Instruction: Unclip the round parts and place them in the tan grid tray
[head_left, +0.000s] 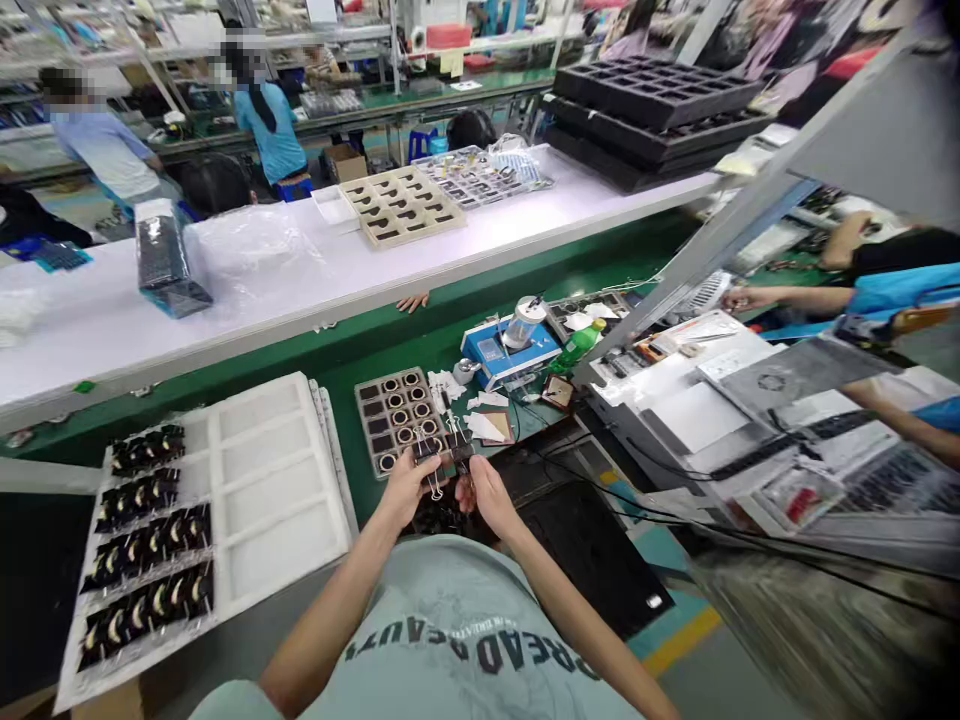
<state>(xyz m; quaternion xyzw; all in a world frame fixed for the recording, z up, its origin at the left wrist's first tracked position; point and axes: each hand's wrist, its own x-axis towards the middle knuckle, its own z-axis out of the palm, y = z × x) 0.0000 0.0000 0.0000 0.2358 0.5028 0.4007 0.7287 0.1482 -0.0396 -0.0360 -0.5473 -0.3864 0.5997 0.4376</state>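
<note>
My left hand (pixel 406 487) and my right hand (pixel 482 491) meet close in front of my chest, both closed on a small dark part with binder clips (pixel 439 462) on it. Just beyond them lies a dark tray (pixel 398 418) holding several ring-shaped parts. To my left is a white foam tray (pixel 262 470) whose left column is filled with rows of black components (pixel 147 545). The fingertips are partly hidden by the clipped part.
A blue device with a round glass top (pixel 507 347), a green bottle (pixel 579 346) and paper scraps (pixel 484 416) lie behind the tray. A white conveyor (pixel 315 270) carries beige trays (pixel 401 205). Black trays (pixel 652 105) are stacked far right. A neighbour's arms (pixel 795 297) work at right.
</note>
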